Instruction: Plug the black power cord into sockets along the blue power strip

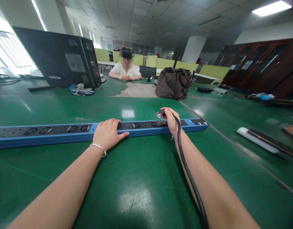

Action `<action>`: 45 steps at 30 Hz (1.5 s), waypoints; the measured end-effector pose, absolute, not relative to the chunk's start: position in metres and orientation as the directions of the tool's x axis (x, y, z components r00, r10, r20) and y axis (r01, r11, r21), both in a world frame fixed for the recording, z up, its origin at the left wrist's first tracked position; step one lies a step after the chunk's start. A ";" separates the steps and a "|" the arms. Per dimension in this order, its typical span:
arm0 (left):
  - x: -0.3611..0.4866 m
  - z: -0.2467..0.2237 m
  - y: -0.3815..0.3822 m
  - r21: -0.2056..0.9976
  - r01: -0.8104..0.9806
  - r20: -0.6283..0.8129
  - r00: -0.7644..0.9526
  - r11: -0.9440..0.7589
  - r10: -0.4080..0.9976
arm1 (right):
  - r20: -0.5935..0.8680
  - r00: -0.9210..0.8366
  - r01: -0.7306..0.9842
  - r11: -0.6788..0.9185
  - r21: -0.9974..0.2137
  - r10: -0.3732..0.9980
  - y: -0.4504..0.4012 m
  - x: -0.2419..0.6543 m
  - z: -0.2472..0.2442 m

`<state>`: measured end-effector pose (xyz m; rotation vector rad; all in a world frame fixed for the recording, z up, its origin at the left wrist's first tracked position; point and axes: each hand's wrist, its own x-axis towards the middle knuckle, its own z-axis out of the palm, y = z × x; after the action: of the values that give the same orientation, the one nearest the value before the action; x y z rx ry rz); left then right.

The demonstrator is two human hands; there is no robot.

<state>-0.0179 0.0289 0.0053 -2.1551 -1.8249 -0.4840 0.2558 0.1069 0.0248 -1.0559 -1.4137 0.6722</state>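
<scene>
The blue power strip [141, 131] lies on the green table [137, 178] just beyond the wearer's forearms, its long axis running left to right across the view, with the right end angled slightly away and the left end cut off by the picture's edge. Its black socket face is turned up, and its blue side faces the wearer. The left hand [107, 133] rests palm down over the middle of the strip, fingers across the sockets and thumb spread out to the right along the near edge — a loose, open hand. The right hand [172, 119] is closed around a black plug [162, 112], held above the right part of the strip; the metal prongs point left and a little toward the wearer. From the plug, a thick black cable [184, 160] passes over the wrist and follows the right forearm down to the bottom edge. Farther back stands a brown striped bag [171, 84], its handles drooping over the side; what it holds cannot be seen. A dark wooden cabinet [256, 62] with glass doors is at the far right, its contents too dim to tell. Left of centre, a black computer case [63, 60] stands upright beside gloves [81, 90], its inside hidden — and across the table sits a person [126, 71] in a white top, hands together.
</scene>
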 end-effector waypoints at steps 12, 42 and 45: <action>-0.018 0.007 0.029 0.022 0.986 0.414 0.140 -0.164 0.900 | 0.507 -0.048 0.643 0.415 -0.644 0.860 0.102 0.277 0.017; -0.018 0.006 0.029 0.044 0.984 0.418 0.136 -0.170 0.898 | 0.568 -0.248 0.780 0.510 -0.363 0.785 0.074 0.274 0.006; -0.018 0.007 0.029 0.030 0.985 0.416 0.141 -0.168 0.898 | 0.587 -0.222 0.803 0.487 -0.342 0.778 0.070 0.271 0.003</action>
<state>-0.0183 0.0287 0.0067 -2.1681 -1.8418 -0.5018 0.2712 0.0699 0.0034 -1.3017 -2.0103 -0.0440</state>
